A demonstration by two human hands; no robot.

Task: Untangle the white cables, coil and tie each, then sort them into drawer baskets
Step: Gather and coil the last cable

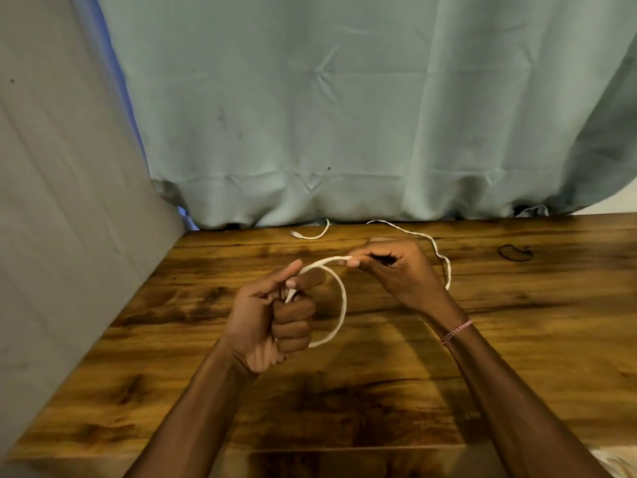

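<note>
White cable [344,301] forms one loop over the table [517,339] centre, tail trailing toward 1 o'clock. The left hand [272,315] clamps the loop's base; the right hand [396,267] pinches the feed. Advised: match each turn's size and feed slack without twist.

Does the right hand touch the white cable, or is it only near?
Touching. The head view shows the right hand pinching the white cable at its fingertips, at the top of the loop held by the left hand.
</note>
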